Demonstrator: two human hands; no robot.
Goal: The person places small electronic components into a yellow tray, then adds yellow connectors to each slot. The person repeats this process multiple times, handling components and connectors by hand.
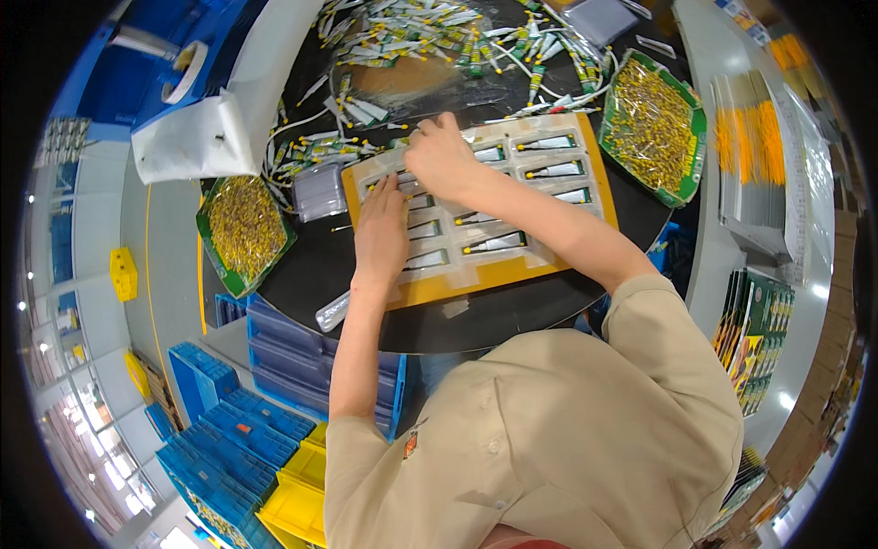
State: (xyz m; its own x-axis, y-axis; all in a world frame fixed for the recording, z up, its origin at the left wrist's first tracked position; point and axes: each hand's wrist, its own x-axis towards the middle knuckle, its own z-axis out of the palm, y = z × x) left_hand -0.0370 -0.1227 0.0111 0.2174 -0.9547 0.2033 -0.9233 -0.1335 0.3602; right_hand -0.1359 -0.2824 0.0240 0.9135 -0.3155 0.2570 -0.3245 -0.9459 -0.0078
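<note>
A clear plastic blister tray (540, 209) lies tilted on an orange-yellow board (535, 272), with small silver-and-dark tubes in several of its pockets. One such tube (495, 243) shows plainly near the tray's lower middle. My left hand (380, 229) rests on the tray's left side, fingers stretched out flat toward the far left pockets. Just right of those fingertips, my right hand (443, 160) is bent over the far left edge with its fingers curled together. Whatever they pinch is hidden. Beyond the board lies a heap of loose yellow-capped tubes (412, 37).
Green-edged boxes of small yellow pieces flank the board, one box on the left (245, 236) and another on the right (651, 128). Clear plastic covers (319, 192) sit left of the board. Blue crates (240, 437) and a yellow bin (294, 499) stand below the table's left edge.
</note>
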